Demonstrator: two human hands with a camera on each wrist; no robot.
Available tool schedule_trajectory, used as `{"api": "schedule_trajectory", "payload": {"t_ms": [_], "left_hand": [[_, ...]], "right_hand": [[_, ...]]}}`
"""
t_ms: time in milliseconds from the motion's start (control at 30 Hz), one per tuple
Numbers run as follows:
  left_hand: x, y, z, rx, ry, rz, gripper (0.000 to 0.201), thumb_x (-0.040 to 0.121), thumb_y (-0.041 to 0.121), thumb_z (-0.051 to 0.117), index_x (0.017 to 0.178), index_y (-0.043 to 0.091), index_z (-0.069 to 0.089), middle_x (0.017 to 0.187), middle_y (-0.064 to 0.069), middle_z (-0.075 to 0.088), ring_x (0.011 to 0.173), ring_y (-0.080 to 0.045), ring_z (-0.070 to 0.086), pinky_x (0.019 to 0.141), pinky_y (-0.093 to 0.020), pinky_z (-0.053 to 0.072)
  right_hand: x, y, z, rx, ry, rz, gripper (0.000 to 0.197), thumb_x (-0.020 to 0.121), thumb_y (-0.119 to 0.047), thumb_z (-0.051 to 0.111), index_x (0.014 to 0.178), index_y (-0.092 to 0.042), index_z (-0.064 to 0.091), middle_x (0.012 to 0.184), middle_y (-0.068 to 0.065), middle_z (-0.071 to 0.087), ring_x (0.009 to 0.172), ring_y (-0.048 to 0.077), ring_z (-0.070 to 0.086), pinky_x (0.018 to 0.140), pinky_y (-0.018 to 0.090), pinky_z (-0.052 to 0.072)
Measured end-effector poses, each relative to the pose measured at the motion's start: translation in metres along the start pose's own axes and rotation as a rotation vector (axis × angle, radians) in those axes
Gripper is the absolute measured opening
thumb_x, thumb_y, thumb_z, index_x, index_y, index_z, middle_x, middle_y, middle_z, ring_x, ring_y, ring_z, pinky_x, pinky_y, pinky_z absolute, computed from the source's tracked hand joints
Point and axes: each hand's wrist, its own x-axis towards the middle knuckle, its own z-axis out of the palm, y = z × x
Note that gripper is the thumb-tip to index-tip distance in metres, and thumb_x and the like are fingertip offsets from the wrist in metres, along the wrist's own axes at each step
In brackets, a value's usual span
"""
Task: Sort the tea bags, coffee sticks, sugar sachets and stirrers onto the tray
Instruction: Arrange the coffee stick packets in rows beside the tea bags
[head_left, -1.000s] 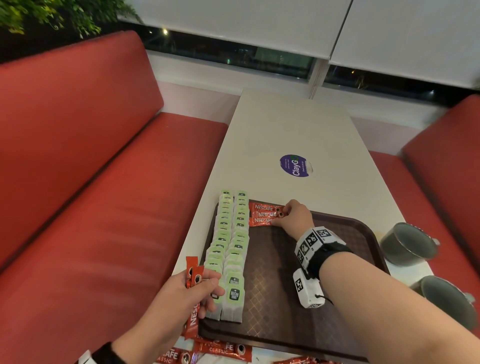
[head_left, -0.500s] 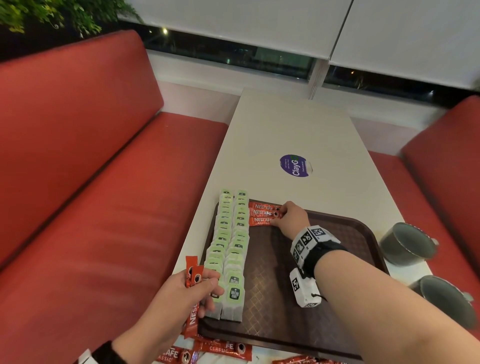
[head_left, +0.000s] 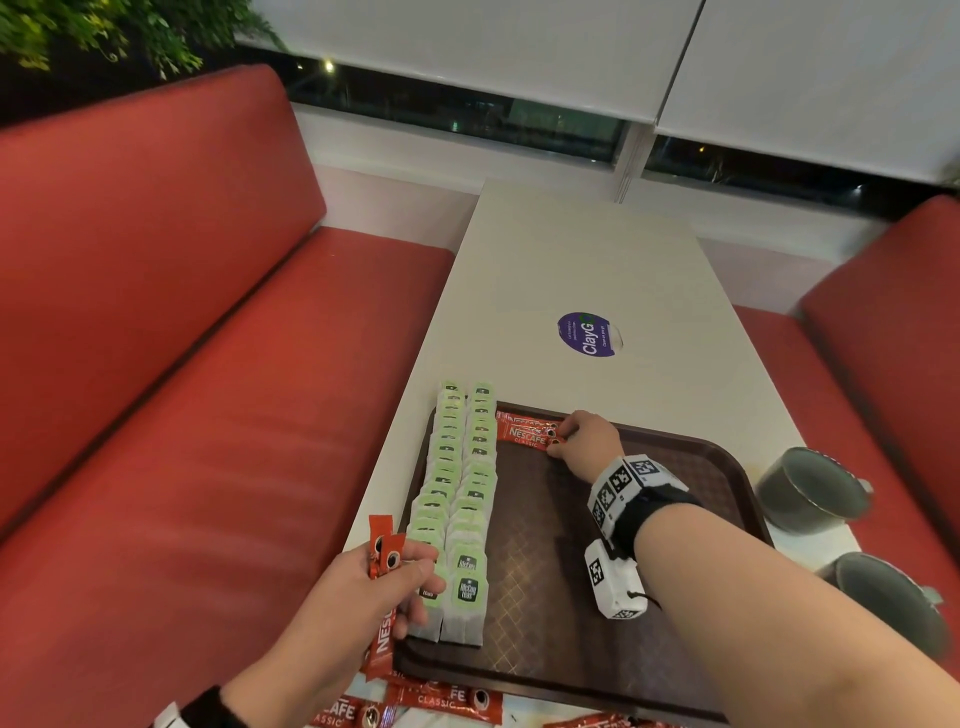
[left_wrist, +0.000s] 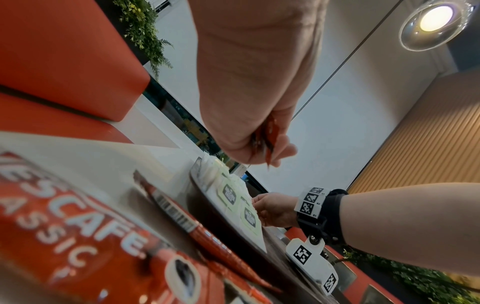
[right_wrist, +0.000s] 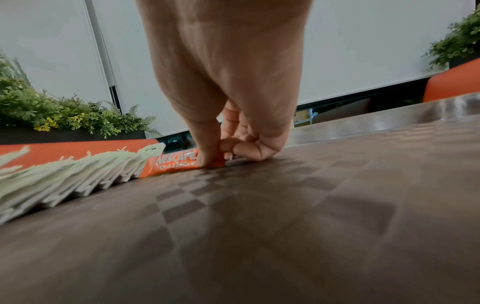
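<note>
A brown tray (head_left: 597, 613) lies on the white table. Two rows of green tea bags (head_left: 460, 499) run along its left side. At the tray's far edge lie red Nescafe coffee sticks (head_left: 524, 430); my right hand (head_left: 563, 439) pinches the right end of one coffee stick (right_wrist: 176, 164) with thumb and curled fingers, holding it on the tray. My left hand (head_left: 395, 577) holds a bunch of red coffee sticks (head_left: 383, 556) upright at the tray's near-left corner. The same held sticks (left_wrist: 270, 142) show edge-on in the left wrist view.
More loose coffee sticks (head_left: 447, 699) lie on the table in front of the tray. Two grey cups (head_left: 810, 491) stand at the table's right edge. Red benches (head_left: 182, 415) flank the table. A purple sticker (head_left: 589, 334) marks the table beyond the tray.
My right hand has shifted slightly left and away, nudging the coffee sticks closer against the tea bags at the tray's far edge. The left hand keeps its sticks in place.
</note>
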Motion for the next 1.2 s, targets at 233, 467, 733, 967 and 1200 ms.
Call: {"api": "schedule_trajectory", "payload": {"t_ms": [233,467,733,967,1200], "left_hand": [[-0.001,0.0,0.002,0.018,-0.002,0.004,0.009,0.09,0.001,0.059,0.098,-0.001,0.063,0.078,-0.018,0.071,0.054,-0.023,0.053,0.045,-0.025,0.041],[-0.001,0.001,-0.001,0.022,0.003,0.007,0.009,0.09,0.002,0.06,0.097,0.0,0.065,0.079,-0.018,0.071,0.055,-0.024,0.052,0.047,-0.025,0.041],[-0.001,0.002,0.0,0.023,-0.001,0.005,0.01,0.089,0.003,0.06,0.098,0.0,0.065,0.08,-0.018,0.071,0.056,-0.024,0.052,0.047,-0.025,0.042],[-0.001,0.003,-0.001,0.025,0.0,0.004,0.01,0.09,0.002,0.06,0.098,-0.001,0.064,0.08,-0.019,0.071,0.052,-0.021,0.052,0.047,-0.025,0.042],[-0.001,0.003,-0.001,0.007,0.01,-0.004,0.01,0.09,0.003,0.06,0.097,-0.001,0.064,0.08,-0.02,0.071,0.054,-0.023,0.054,0.045,-0.025,0.041]], "right_hand": [[0.005,0.0,0.002,0.029,0.028,-0.02,0.022,0.08,-0.017,0.075,0.092,-0.015,0.056,0.093,0.003,0.058,0.097,0.023,0.059,0.078,0.025,0.042],[0.011,-0.004,0.005,0.039,0.076,-0.011,0.027,0.08,-0.014,0.073,0.102,-0.009,0.058,0.101,0.008,0.062,0.091,0.022,0.057,0.076,0.025,0.041],[0.014,-0.006,0.007,0.051,0.094,-0.001,0.025,0.08,-0.015,0.073,0.1,-0.01,0.059,0.102,0.008,0.063,0.086,0.019,0.052,0.075,0.026,0.04],[0.013,-0.006,0.008,0.055,0.087,-0.01,0.023,0.081,-0.015,0.073,0.096,-0.012,0.056,0.102,0.008,0.062,0.085,0.018,0.051,0.074,0.025,0.04],[0.01,-0.003,0.005,0.087,0.092,-0.01,0.033,0.077,-0.017,0.077,0.102,-0.01,0.057,0.104,0.008,0.062,0.095,0.023,0.057,0.076,0.025,0.041]]}}
